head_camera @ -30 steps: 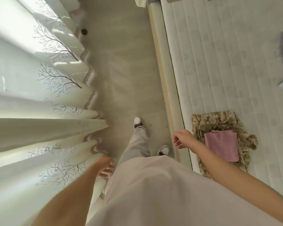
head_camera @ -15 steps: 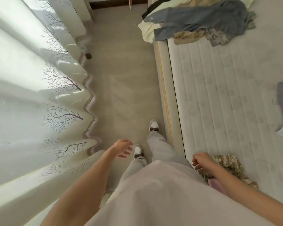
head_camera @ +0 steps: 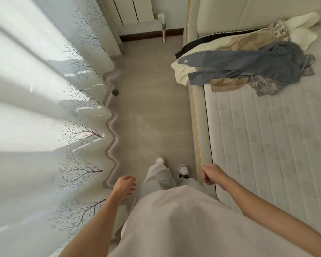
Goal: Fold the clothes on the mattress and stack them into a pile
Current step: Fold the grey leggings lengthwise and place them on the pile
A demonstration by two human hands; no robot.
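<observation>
Rumpled clothes [head_camera: 245,65] heaped unfolded on mattress [head_camera: 276,145].

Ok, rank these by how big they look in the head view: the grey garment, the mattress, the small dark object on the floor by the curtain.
1. mattress, largest by far.
2. grey garment, lying on the clothes heap at the mattress's far end; distance may shrink it.
3. small dark object, smallest.

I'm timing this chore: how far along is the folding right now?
No folded stack shows in this view. Both the left hand and right hand hold nothing. Left to do: the unfolded heap of clothes at the head of the mattress.
</observation>
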